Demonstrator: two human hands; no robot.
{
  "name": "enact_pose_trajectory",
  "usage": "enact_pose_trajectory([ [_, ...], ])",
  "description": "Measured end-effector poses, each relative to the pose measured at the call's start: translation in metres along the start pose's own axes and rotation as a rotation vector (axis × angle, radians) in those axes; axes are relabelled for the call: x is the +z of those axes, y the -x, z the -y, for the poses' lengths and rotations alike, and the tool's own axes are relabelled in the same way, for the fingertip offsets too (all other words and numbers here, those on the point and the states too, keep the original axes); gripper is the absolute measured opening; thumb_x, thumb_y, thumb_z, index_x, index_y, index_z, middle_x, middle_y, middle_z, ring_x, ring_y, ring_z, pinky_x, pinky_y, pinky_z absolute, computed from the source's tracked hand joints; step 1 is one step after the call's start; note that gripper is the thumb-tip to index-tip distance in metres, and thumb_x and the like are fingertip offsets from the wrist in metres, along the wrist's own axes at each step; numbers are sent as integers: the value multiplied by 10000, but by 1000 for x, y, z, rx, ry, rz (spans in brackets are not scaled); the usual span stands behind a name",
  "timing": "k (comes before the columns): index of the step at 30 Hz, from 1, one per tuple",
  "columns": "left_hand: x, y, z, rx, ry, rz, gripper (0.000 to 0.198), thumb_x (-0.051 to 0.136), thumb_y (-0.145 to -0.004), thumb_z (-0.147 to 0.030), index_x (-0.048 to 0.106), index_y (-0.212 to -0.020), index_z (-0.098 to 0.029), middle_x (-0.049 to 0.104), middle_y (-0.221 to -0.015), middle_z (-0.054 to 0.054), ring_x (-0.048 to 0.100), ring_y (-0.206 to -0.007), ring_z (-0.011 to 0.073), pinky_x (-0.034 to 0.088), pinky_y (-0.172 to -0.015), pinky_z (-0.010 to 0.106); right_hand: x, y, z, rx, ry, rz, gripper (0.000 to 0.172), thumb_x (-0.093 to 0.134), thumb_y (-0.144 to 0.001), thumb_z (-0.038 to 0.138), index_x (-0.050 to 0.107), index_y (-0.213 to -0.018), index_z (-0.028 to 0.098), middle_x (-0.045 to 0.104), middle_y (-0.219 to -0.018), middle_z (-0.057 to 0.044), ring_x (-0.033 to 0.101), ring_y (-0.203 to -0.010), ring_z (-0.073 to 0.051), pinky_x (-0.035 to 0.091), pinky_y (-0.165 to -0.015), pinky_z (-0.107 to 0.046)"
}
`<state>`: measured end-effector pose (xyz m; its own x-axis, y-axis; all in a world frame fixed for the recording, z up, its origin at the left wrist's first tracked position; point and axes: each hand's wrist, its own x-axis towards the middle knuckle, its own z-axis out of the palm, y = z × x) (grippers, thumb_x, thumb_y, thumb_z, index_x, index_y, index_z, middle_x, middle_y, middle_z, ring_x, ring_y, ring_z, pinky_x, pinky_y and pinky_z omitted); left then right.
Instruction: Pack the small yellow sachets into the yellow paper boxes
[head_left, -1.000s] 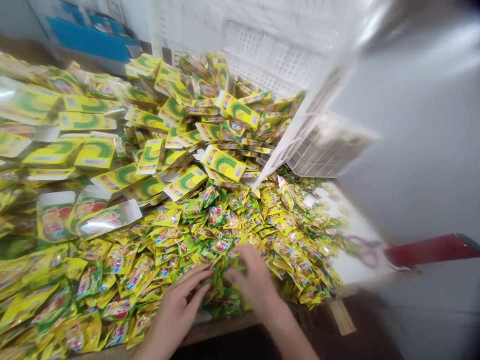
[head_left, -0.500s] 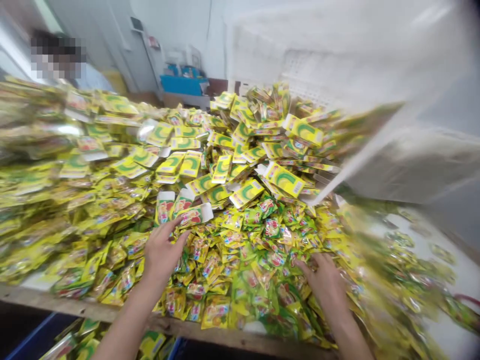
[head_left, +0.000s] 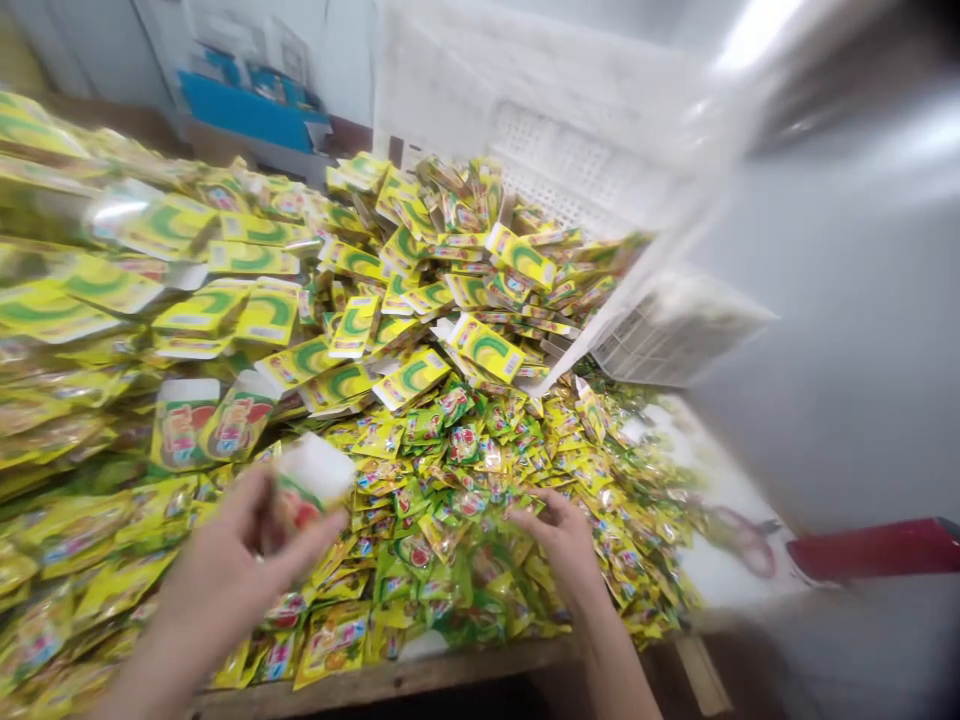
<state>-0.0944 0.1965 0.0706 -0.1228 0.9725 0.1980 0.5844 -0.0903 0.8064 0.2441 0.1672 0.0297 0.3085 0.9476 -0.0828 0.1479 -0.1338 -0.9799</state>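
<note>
A grey wall (head_left: pixel 862 400) closes off the right side, and the wooden table edge (head_left: pixel 450 672) runs along the near side, below a broad spread of sachets (head_left: pixel 331 640). Yellow boxes (head_left: pixel 487 347) are heaped at the far side against a tipped white crate (head_left: pixel 555 150); scissors (head_left: pixel 746 540) lie at the right, blurred on my feed.

My left hand (head_left: pixel 244 545) is clamped on a small carton (head_left: pixel 319 470), thumb on the near side, its white end towards the far right, above the sachets at near left. My right hand (head_left: pixel 566 545) reaches into the sachets near the middle, fingers curled; I cannot tell whether they pinch one.

I'd judge a light grip best on the left, since thin card could buckle. On the right I'd use fingertips only, because the slippery-looking packets overlap and may drag their neighbours.
</note>
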Motion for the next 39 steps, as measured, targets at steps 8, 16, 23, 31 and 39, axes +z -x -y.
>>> enact_pose_trajectory([
  [8,115,96,0,27,-25,138,497,728,-708,-403,575,-1149,-235,749,-1012,59,730,-869,273,594,-735,350,39,30,45,-51,-247,158,280,813,-687,269,711,-939,202,713,-778,-15,646,-687,-186,527,-637,-298],
  [16,115,106,3,119,-53,26,451,702,-742,-323,549,-1157,-235,691,-1057,74,680,-970,283,556,-817,399,61,45,52,-466,458,395,285,654,-738,68,758,-923,258,715,-872,-12,654,-840,-198,491,-807,-308],
  [23,102,104,2,-66,168,178,302,699,-773,-414,544,-956,-229,646,-790,-1,636,-714,215,510,-618,299,71,45,72,-579,599,542,371,632,-746,34,685,-1036,259,695,-916,-6,629,-888,-203,461,-792,-283],
  [31,88,103,11,-186,590,281,346,699,-809,-314,578,-1113,-201,665,-1044,32,600,-1002,225,489,-870,297,90,37,39,-819,475,541,90,744,-809,173,663,-787,206,632,-807,-7,538,-823,-175,438,-769,-283],
  [39,87,97,9,-188,691,388,318,651,-854,-335,606,-1145,-217,682,-1109,36,598,-1058,237,456,-951,320,69,36,49,-872,593,601,45,707,-854,241,686,-854,201,564,-1239,-73,442,-1183,-245,390,-999,-404],
])
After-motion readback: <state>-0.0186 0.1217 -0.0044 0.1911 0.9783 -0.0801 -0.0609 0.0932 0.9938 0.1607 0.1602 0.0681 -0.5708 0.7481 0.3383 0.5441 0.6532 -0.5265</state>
